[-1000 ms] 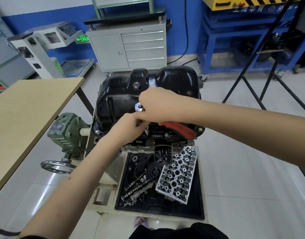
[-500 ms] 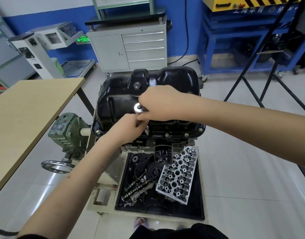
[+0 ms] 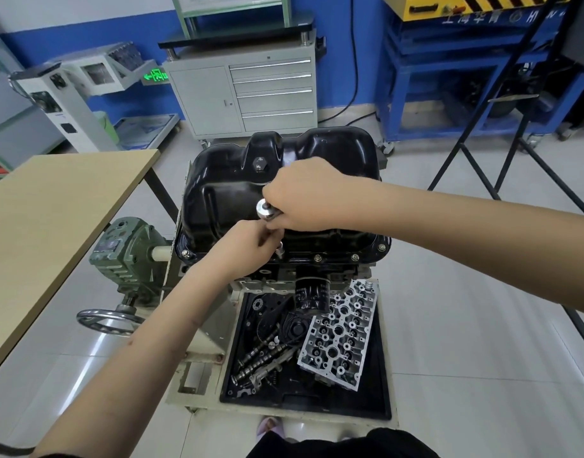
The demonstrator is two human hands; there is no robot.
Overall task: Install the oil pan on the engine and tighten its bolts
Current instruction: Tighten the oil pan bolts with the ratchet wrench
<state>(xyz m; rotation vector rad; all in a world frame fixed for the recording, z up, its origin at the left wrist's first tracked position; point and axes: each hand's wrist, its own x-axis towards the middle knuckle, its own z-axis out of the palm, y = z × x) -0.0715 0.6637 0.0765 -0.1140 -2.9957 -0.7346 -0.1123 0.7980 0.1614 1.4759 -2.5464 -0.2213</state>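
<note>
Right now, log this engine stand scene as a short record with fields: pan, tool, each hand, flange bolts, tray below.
oil pan: black oil pan seated on the engine
tool: ratchet, head showing, handle hidden under the hand
right hand: right hand grips the ratchet above the pan
left hand: left hand pinches the socket extension at the near flange
flange bolts: several bolts visible along the near edge
tray below: black tray holds a cylinder head and camshafts

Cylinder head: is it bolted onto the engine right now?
No. The cylinder head lies loose in the black tray below the engine, beside the camshafts.
</note>
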